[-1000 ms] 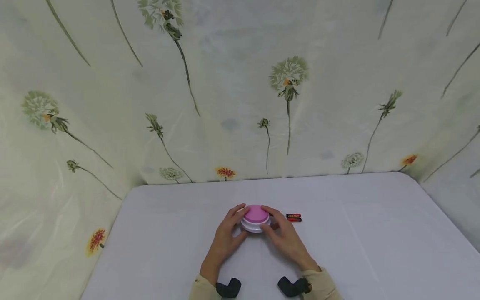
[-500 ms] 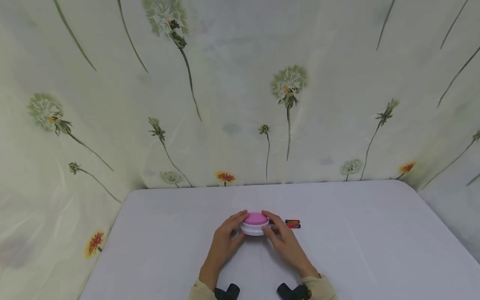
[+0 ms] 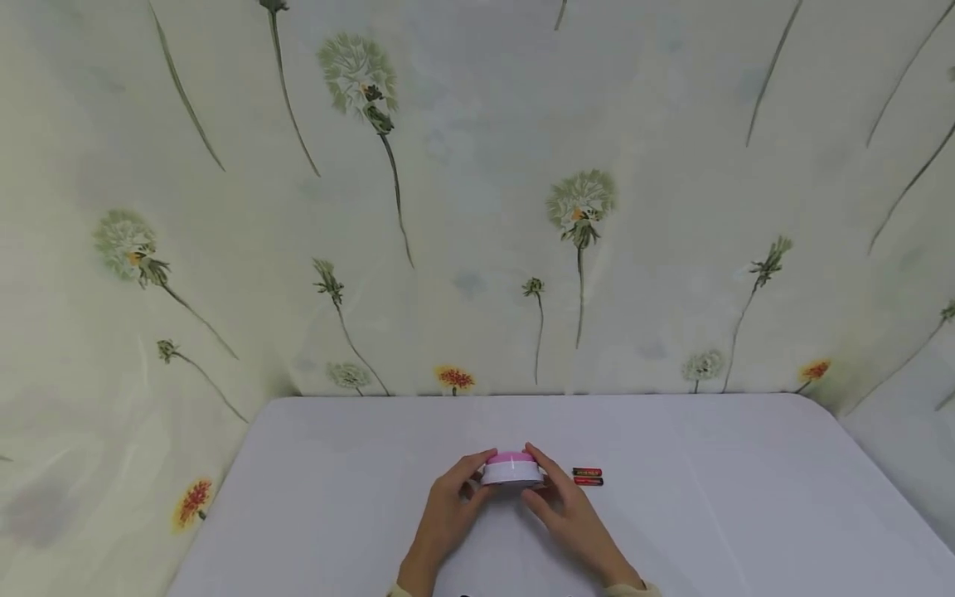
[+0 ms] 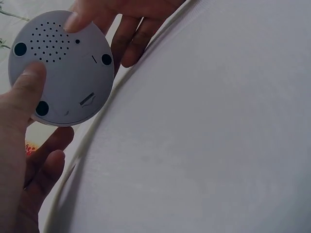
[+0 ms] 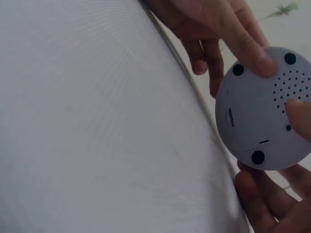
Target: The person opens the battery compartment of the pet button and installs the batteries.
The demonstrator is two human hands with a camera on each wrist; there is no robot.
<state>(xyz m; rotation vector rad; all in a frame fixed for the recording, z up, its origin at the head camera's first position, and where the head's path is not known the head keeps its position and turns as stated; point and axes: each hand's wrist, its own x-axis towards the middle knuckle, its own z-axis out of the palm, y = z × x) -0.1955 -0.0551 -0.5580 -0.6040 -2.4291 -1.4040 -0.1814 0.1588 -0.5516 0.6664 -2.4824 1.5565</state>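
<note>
Lifted now, the pink-and-white button (image 3: 511,469) is off the surface (image 3: 716,497), where a second ago it sat flat with its pink dome up — I have raised it between both hands and tipped it so its underside faces my wrists. It hangs above the near middle of the surface, just in front of me.

Seen from the left wrist, its round grey-white base (image 4: 60,68) shows a patch of small speaker holes, three dark rubber feet and a small slot. My left hand (image 3: 448,512) grasps it: the thumb (image 4: 26,85) presses flat on the base and the other fingers curl behind the rim. My right hand (image 3: 564,512) grasps it from the other side, one fingertip (image 4: 77,20) on the base near the speaker holes and the rest wrapped round the far edge. The right wrist view shows the same base (image 5: 265,109), with my left fingers (image 5: 243,34) reaching over its top and my right fingers below it.

Just to the right of the button, two small red-and-black batteries (image 3: 587,476) lie side by side on the surface — near my right hand, not touching it. The surface is covered in a pale lilac-white cloth. Behind it hangs a cream curtain (image 3: 477,207) printed with dandelions and small red flowers.
</note>
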